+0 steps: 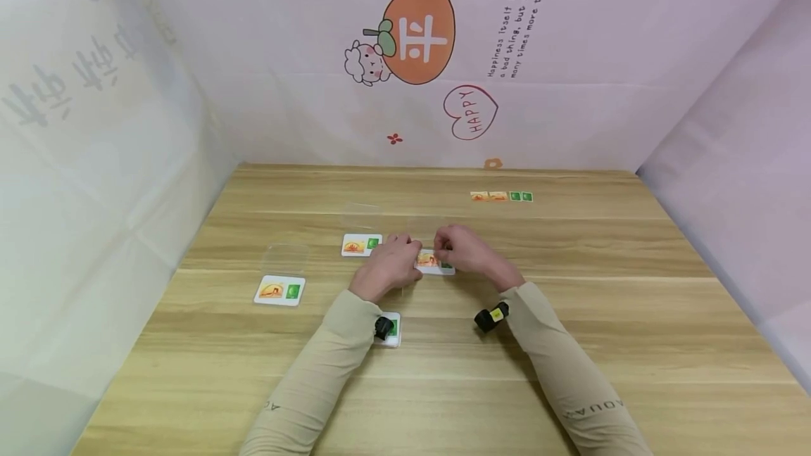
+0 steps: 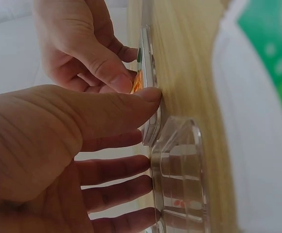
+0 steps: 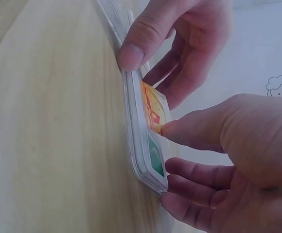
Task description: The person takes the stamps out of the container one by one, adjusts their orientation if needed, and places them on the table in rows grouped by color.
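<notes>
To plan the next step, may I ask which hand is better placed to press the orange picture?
Probably the right hand: its thumb touches the orange picture, whereas the left hand grips one end of the white case.

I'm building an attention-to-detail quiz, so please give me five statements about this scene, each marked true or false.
1. The left hand touches the card between the two hands. True.
2. The right hand's thumb presses that card's green picture. False: the right hand has its thumb at the orange picture.
3. Four loose pieces lie in a row near the table's far edge. True.
4. The leftmost card bears only a green picture. False: the leftmost card also bears an orange one.
5. The heart reads HAPPY. True.
</notes>
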### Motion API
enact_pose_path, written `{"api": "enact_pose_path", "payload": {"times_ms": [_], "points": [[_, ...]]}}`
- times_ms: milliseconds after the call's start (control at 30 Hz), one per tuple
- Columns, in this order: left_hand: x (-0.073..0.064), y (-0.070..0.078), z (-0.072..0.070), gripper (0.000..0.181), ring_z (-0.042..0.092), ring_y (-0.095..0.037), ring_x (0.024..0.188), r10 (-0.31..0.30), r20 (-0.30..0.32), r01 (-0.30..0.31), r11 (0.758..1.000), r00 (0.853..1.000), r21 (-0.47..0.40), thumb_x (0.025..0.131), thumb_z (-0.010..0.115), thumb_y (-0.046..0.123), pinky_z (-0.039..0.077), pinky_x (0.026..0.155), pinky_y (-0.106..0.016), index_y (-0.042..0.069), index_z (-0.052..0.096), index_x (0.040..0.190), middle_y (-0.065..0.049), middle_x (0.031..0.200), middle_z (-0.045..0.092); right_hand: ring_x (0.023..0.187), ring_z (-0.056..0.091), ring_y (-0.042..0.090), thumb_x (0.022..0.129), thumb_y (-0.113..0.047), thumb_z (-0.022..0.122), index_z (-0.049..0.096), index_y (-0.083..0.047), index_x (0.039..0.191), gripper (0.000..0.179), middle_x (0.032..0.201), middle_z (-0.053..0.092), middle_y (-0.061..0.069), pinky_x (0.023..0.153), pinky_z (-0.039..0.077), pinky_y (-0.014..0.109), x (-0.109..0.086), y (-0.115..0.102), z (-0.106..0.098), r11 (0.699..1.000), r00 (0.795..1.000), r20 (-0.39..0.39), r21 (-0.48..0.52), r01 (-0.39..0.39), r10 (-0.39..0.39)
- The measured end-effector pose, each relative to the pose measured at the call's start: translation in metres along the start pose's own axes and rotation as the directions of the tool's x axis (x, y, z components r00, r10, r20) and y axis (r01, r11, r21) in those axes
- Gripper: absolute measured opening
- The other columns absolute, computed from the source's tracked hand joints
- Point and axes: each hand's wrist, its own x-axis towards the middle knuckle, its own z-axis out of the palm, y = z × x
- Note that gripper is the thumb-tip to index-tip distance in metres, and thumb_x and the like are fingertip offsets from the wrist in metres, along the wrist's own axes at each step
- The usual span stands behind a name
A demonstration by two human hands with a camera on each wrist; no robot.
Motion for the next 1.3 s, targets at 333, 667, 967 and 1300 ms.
{"api": "enact_pose_path", "payload": {"times_ms": [333,667,967,1300], "points": [[0.000,-0.001,0.000,0.040,0.051,-0.025,0.114,0.000,0.000,0.000,1.000,1.000,-0.006,0.091,0.069,0.032,0.048,0.089,-0.039,0.010,0.061,0.124,-0.009,0.128,0.057,0.073,0.053,0.015,0.092,-0.007,0.063,0.061,-0.007,0.087,0.006,0.086,0.064,0.007,0.066,0.045,0.027,0.001,0.005,-0.002,0.999,1.000,0.014,0.046,-0.003,0.002],[0.000,-0.001,0.000,0.043,0.052,-0.025,0.114,-0.005,-0.008,0.005,1.000,1.000,-0.008,0.091,0.069,0.032,0.048,0.090,-0.040,0.011,0.061,0.127,-0.009,0.128,0.057,0.075,0.053,0.017,0.092,-0.007,0.063,0.062,-0.008,0.087,0.005,0.086,0.064,0.006,0.067,0.044,0.028,-0.001,0.004,-0.007,0.998,1.000,0.012,0.062,-0.028,0.028],[0.000,-0.001,0.000,0.048,0.051,-0.026,0.116,-0.008,-0.001,0.008,1.000,1.000,-0.008,0.091,0.070,0.033,0.047,0.093,-0.041,0.010,0.058,0.131,-0.010,0.130,0.056,0.077,0.054,0.017,0.091,-0.006,0.063,0.061,-0.007,0.086,0.006,0.086,0.063,0.007,0.067,0.044,0.028,-0.002,0.005,-0.009,0.997,1.000,-0.021,0.070,-0.010,0.012],[0.000,0.000,0.001,0.049,0.050,-0.025,0.115,-0.012,-0.004,0.012,1.000,1.000,0.000,0.091,0.069,0.033,0.047,0.093,-0.039,0.010,0.057,0.133,-0.009,0.131,0.056,0.083,0.055,0.020,0.095,-0.009,0.058,0.058,-0.009,0.091,0.005,0.093,0.063,0.008,0.069,0.045,0.029,-0.006,0.004,-0.015,0.991,0.997,-0.048,0.122,-0.056,0.062]]}}
